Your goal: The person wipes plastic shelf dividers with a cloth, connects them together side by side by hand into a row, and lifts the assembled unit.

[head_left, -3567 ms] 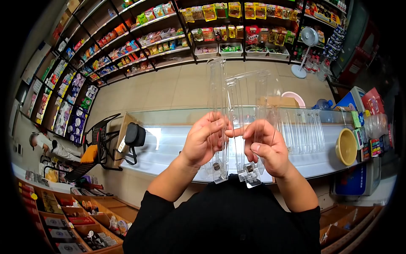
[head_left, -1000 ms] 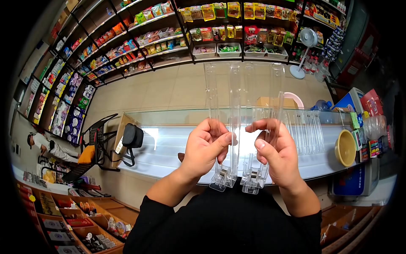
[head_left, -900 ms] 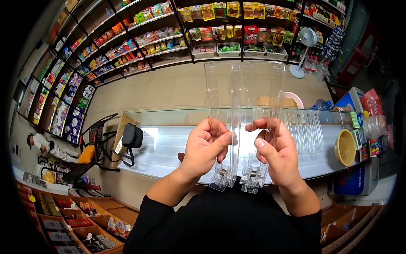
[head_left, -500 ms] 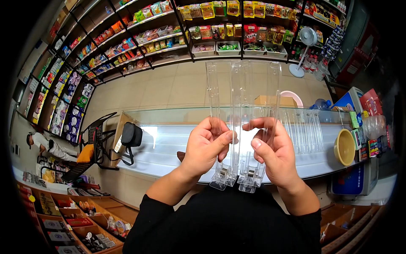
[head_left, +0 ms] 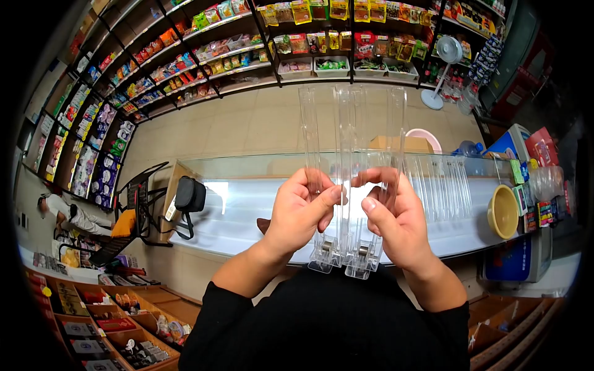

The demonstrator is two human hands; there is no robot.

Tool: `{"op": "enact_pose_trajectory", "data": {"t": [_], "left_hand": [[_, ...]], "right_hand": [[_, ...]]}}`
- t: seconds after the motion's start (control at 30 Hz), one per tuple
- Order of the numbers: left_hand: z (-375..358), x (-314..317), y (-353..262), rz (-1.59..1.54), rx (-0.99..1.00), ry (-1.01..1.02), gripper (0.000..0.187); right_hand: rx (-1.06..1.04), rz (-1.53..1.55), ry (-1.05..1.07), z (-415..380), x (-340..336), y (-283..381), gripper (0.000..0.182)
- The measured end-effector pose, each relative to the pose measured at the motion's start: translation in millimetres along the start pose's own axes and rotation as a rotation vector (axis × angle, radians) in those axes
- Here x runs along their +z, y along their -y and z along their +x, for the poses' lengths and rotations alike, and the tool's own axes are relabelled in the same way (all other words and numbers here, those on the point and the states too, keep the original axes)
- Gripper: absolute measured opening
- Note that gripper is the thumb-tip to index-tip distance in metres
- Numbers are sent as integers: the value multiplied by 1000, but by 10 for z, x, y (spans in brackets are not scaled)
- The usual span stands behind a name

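Two long clear plastic shelf pusher trays stand side by side above the counter, their coiled metal springs at the end nearest me. My left hand pinches the left pusher tray between thumb and bent fingers. Around the side of the right pusher tray my right hand is closed, its thumb across the front and index finger curled behind. The trays' inner edges run close together between my hands. Below them is the glass-topped counter.
More clear plastic trays lie in a row on the right of the counter, before a yellow bowl. A black bag sits at the left end. Snack shelves line the far wall; a person is at far left.
The view has tilted slightly. My right thumb has shifted a little to the left along its tray; both hands keep their hold.
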State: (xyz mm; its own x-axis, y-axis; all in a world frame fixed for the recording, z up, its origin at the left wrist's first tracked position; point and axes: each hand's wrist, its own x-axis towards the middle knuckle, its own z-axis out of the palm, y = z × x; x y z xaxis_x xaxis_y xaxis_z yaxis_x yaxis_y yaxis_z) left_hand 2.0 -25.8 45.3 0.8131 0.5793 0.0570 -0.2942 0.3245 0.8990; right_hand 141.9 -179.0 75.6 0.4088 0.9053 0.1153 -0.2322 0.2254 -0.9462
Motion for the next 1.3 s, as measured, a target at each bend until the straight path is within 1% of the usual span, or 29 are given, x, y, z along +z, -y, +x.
{"op": "enact_pose_trajectory", "data": {"t": [0.03, 0.4, 0.47, 0.57, 0.67, 0.8, 0.87, 0.9, 0.97, 1.0, 1.07, 1.17, 1.23, 1.27, 1.3], "left_hand": [[-4, 11, 3, -2, -17, -30, 21], [0, 26, 19, 32, -16, -37, 20], [5, 30, 34, 37, -10, -38, 21], [3, 35, 52, 53, 5, -50, 21], [3, 36, 69, 93, 32, -61, 23], [9, 44, 113, 135, 62, -91, 24], [12, 30, 162, 156, 79, -103, 24], [16, 14, 197, 181, 108, -109, 23], [26, -5, 257, 204, 140, -115, 22], [28, -8, 284, 239, 155, -133, 22], [30, -44, 343, 275, 165, -149, 22], [28, -117, 403, 232, 124, -103, 20], [7, -160, 399, 67, -62, -41, 28], [-18, -217, 413, 69, -64, -37, 28], [-69, -279, 431, 87, -121, 64, 37]], "right_hand": [[-5, -8, -4, 9, -4, -1, 38], [-31, -18, -43, 31, -2, -48, 36], [7, 23, -16, 34, -29, -51, 35], [38, 48, -37, 40, -30, -71, 35], [31, 124, -47, 54, -26, -115, 36], [47, 146, -18, 91, -100, -147, 35], [-31, -16, -66, 145, -125, -248, 39], [-30, -16, -66, 155, -135, -287, 39], [-58, -54, -48, 171, -150, -334, 50], [-5, -77, -67, 166, -111, -267, 60], [27, -77, -81, 194, -111, -298, 61], [57, -39, -117, 243, -162, -402, 60], [55, -1, -137, 267, -193, -455, 59], [20, 8, -157, 279, -210, -469, 58], [-14, 16, -176, 286, -226, -474, 57]]}}
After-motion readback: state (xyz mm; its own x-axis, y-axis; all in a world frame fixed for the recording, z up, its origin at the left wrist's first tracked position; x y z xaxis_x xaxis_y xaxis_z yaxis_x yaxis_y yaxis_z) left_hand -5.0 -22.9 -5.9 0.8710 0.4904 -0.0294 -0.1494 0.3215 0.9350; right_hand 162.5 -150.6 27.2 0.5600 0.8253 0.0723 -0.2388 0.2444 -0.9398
